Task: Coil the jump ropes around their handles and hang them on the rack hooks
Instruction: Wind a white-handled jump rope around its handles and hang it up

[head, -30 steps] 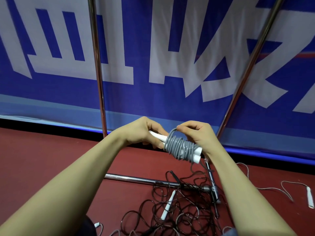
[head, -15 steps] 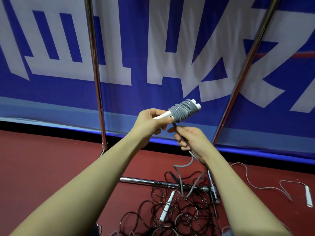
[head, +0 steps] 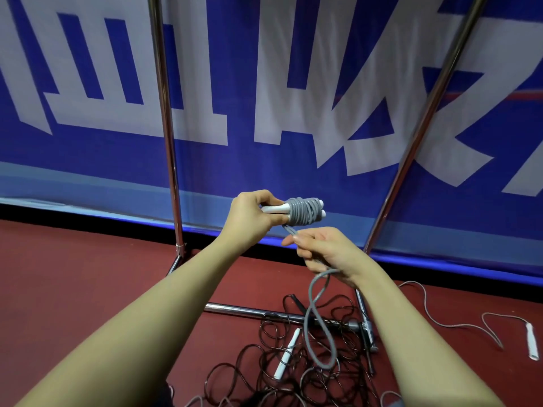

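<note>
My left hand (head: 249, 218) grips the two white handles of a grey jump rope (head: 302, 212), with the cord coiled thickly round them and the handle tips pointing right. Just below it, my right hand (head: 326, 254) holds the loose tail of that cord, which runs from the coil through my fingers and hangs down in a grey loop (head: 318, 324). The chrome rack's left post (head: 166, 127) and slanted right post (head: 423, 124) rise behind my hands. No hooks are in view.
On the red floor lies a tangle of dark ropes (head: 293, 365) with a white handle (head: 286, 353) over the rack's base bar (head: 241, 309). Another grey rope with a white handle (head: 531, 342) lies at the right. A blue and white banner (head: 293, 83) backs the rack.
The coiled handles swung up from pointing down-right to level. My right hand left the top of the coil, dropped below it, and now holds the tail, which hangs in a longer loop.
</note>
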